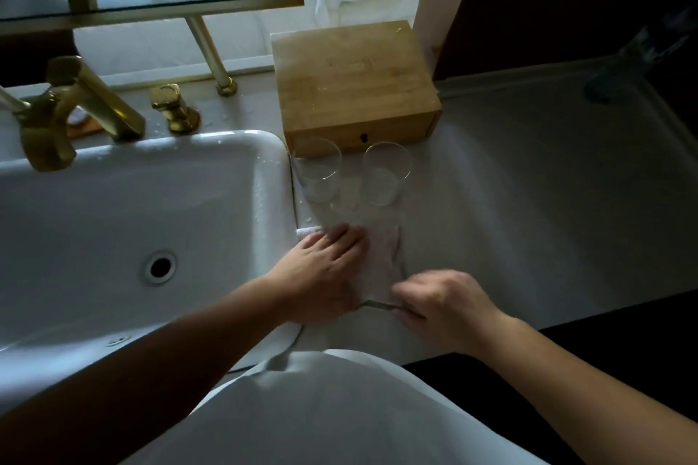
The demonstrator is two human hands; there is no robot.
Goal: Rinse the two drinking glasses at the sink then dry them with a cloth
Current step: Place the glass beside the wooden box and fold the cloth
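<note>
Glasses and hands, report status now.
Left hand flat on white cloth, right hand pinching its near edge. Both glasses upright on counter, untouched. Nothing in the way.

The desk [528, 200] lies open to the right of the two glasses, one nearer the sink [316, 170] and one to its right [386, 174], which stand close together with a narrow gap between. Just behind them a wooden box [355, 87] blocks the far side. Left, the sink [275, 170] basin is open, with the brass faucet [64, 113] overhanging its far left. Both hands, the left [325, 268] and the right [442, 306], and the white cloth [381, 257] fill the near desk.
</note>
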